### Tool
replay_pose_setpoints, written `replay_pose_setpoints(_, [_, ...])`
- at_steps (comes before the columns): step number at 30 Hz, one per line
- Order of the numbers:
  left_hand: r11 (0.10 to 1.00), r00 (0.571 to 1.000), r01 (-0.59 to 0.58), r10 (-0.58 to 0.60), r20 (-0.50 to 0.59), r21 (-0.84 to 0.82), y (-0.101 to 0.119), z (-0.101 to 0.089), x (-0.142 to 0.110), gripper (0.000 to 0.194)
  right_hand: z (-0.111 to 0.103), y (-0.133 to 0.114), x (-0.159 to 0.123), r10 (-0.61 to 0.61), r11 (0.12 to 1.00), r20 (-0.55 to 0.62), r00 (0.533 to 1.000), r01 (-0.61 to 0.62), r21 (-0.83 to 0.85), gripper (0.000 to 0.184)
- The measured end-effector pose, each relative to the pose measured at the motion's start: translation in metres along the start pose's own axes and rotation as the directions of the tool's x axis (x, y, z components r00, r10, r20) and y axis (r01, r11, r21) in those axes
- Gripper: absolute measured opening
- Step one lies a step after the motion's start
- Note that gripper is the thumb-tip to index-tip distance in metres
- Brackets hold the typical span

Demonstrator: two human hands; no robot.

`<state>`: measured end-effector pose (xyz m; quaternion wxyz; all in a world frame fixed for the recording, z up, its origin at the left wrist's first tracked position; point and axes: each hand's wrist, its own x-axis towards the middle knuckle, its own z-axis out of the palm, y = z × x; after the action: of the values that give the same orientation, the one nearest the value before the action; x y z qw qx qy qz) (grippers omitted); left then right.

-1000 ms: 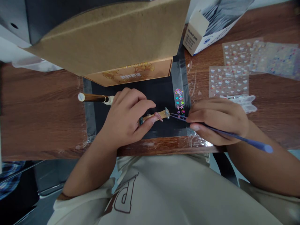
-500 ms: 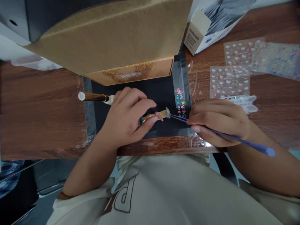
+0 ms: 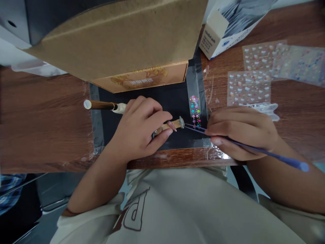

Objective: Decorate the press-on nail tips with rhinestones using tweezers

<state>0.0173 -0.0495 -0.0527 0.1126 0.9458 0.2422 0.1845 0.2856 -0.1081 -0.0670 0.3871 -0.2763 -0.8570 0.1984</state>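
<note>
One wooden surface [image 3: 38, 128] runs beneath everything, and at its far left, toward the back, I see a pale plastic thing [image 3: 38, 69]. Next comes a black mat [image 3: 109, 128], with a gold-and-dark tube [image 3: 100, 105] over its left edge, its pale end against the left hand [image 3: 139, 128]. That hand is closed around a wooden stick [image 3: 177, 124], pinching it between thumb and fingers above the mat. A slim pinkish piece [image 3: 172, 126] slants across the stick by the fingertips; it's too small for me to say what it is. On the stick's right end sits a greyish lump [image 3: 181, 122].

Behind the left hand, a gold-patterned box [image 3: 152, 79] stands toward the back of the mat, under a big sheet of brown cardboard [image 3: 122, 44]. Right of the lump, bright little flowers [image 3: 195, 110] run down the mat. The right hand [image 3: 243, 132] grips purple tweezers [image 3: 266, 151], their tips slightly apart and right by the lump; I can't tell whether they touch it.

An Alcohol pads box [image 3: 209, 39] stands open at the back, and farther right lie patterned sheets [image 3: 248, 88], partly overlapping. Just behind the right hand is a clear plastic piece [image 3: 269, 111].
</note>
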Motion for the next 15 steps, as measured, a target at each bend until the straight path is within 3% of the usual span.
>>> replay_pose_setpoints(8, [0.995, 0.988, -0.091, 0.084, 0.132, 0.046, 0.0065, 0.0039, 0.0019, 0.025, -0.0042, 0.0043, -0.0033, -0.003, 0.998, -0.227, 0.974, -0.011, -0.061, 0.013])
replay_pose_setpoints(15, [0.994, 0.985, -0.077, 0.064, 0.163, 0.072, 0.0089, 0.0076, 0.0022, 0.026, -0.0046, 0.0033, -0.0037, 0.101, 0.984, -0.338, 0.936, -0.145, -0.108, 0.017])
